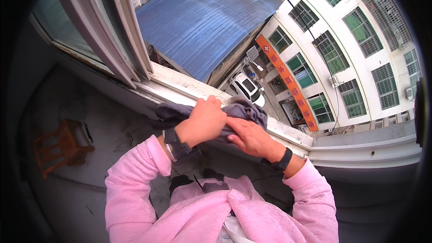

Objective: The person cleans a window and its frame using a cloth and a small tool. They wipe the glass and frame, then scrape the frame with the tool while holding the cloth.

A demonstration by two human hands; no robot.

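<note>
A crumpled dark grey cloth (248,112) is bunched over the white window sill (179,81), with part of it hanging down on the inner side. My left hand (206,118) is closed over the middle of the cloth, fingers curled at the sill. Beside it, my right hand (253,140) grips the cloth from the right, its fingertips against my left hand and partly hidden. Both wrists wear dark bands, and the left also has a silver bangle (169,150).
Sliding window frames (111,30) stand at the left end of the sill. Beyond the opening is a drop to a lane with a white car (247,88), a blue metal roof (209,20) and a white building (366,74). A wooden stool (64,145) stands on the floor at left.
</note>
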